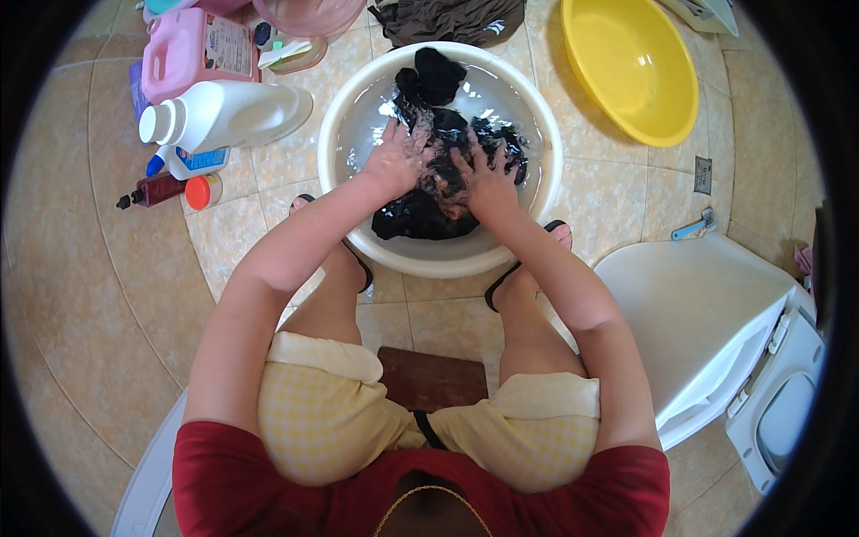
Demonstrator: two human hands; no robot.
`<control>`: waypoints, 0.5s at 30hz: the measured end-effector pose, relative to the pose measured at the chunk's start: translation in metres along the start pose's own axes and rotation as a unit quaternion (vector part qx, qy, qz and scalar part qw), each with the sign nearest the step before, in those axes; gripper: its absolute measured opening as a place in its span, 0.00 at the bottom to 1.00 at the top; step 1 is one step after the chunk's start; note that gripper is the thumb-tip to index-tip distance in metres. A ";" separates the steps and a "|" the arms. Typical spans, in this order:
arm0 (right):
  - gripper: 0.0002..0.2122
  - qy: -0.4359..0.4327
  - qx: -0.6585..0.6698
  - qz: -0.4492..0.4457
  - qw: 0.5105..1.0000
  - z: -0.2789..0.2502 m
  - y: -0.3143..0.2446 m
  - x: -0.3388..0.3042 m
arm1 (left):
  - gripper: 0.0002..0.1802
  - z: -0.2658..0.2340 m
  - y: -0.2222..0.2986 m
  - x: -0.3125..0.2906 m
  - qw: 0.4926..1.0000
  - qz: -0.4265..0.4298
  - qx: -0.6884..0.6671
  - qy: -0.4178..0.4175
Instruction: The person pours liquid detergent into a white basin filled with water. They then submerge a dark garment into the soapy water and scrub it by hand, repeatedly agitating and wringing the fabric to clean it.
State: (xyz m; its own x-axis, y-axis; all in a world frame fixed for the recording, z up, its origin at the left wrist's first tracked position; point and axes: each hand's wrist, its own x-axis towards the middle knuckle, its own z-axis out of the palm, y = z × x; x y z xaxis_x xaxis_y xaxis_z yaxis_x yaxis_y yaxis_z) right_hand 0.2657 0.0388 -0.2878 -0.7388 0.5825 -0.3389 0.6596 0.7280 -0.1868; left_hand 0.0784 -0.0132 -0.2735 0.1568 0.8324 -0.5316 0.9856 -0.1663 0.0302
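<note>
A black wet garment [429, 217] lies bunched in the water of a round white basin [331, 152] between my feet. One dark lump of it rises out of the water at the far side. My left hand [400, 158] rests at the left of the cloth, fingers spread and partly under the splashing water. On the right, my right hand [489, 182] has its fingers apart over the cloth, the tips wet and touching it. The water churns between the two hands. What lies beneath the cloth is hidden.
A yellow basin [631, 72] stands at the far right, and a dark brown cloth [447, 20] lies beyond the white basin. To the left are a white bottle [237, 115], a pink jug [192, 54] and a red-lidded jar [203, 191]. A toilet [698, 313] stands at the right.
</note>
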 end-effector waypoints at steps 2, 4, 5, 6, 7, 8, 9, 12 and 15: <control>0.29 -0.059 0.012 -0.008 0.998 -0.010 0.007 0.006 | 0.22 0.002 -0.004 -0.004 0.995 0.023 0.008 0.098; 0.23 -0.080 0.019 -0.015 0.997 -0.021 0.009 0.009 | 0.18 -0.001 -0.009 0.001 0.996 -0.011 -0.059 0.065; 0.22 -0.073 0.033 -0.006 0.997 -0.017 0.013 0.010 | 0.17 -0.007 -0.010 0.002 0.994 -0.027 -0.092 0.048; 0.21 -0.067 0.048 0.004 0.997 -0.012 0.018 0.011 | 0.19 -0.004 -0.013 0.001 0.982 -0.024 -0.140 0.124; 0.20 -0.060 0.062 0.013 0.996 -0.008 0.021 0.012 | 0.20 -0.008 -0.015 0.001 0.973 -0.041 -0.195 0.113; 0.19 -0.045 0.095 0.057 0.993 -0.029 0.011 0.007 | 0.21 -0.017 -0.018 -0.003 0.961 -0.059 -0.251 0.100; 0.20 -0.010 0.120 0.013 0.993 -0.036 0.009 0.000 | 0.22 -0.026 -0.019 -0.006 0.945 -0.075 -0.306 0.089; 0.24 0.028 0.225 -0.103 0.968 -0.057 0.007 -0.016 | 0.33 -0.023 -0.018 -0.015 0.843 -0.129 -0.511 0.110; 0.24 0.005 0.248 -0.119 0.961 -0.046 0.000 -0.022 | 0.37 -0.030 -0.013 -0.022 0.727 -0.133 -0.663 0.117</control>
State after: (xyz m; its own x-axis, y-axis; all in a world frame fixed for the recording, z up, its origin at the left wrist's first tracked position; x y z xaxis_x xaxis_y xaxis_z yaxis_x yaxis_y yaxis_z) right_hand 0.2756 0.0423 -0.2375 -0.8764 0.4261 -0.2242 0.4549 0.5800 -0.6758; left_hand 0.0637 -0.0133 -0.2373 -0.1964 0.8347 -0.5145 0.1534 0.5444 0.8247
